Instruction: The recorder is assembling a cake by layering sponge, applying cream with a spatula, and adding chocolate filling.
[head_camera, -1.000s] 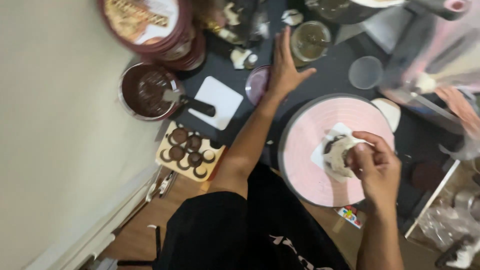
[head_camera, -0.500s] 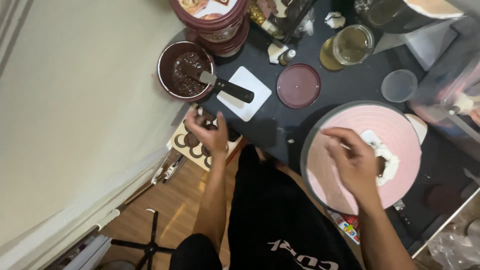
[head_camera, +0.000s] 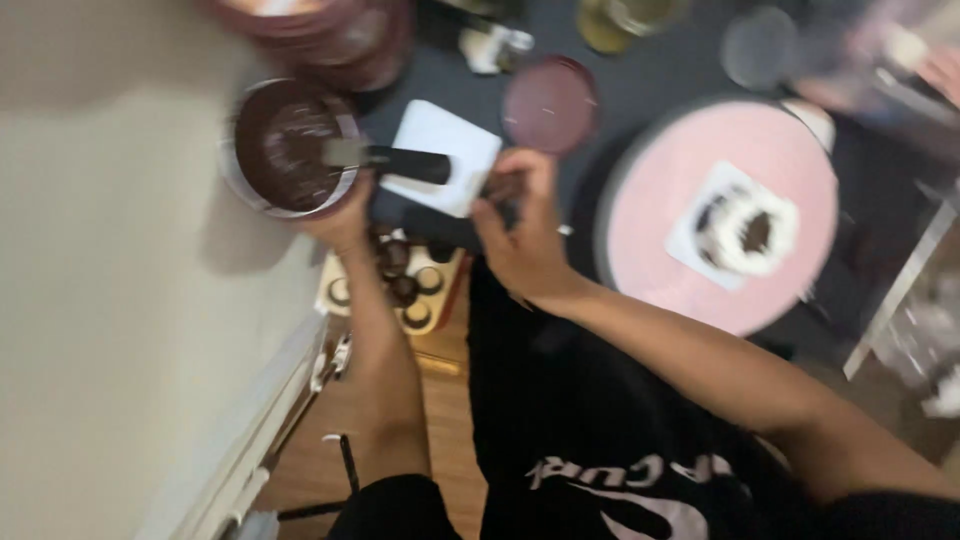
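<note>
Gripping the near rim of the chocolate bowl at far left, your left hand steadies its probably heavy, slippery load while your right hand pinches a small dark piece beside the spatula.

One head-worn camera looks steeply down from above, close over the dark table (the picture is motion-blurred). Only this single view exists.
</note>
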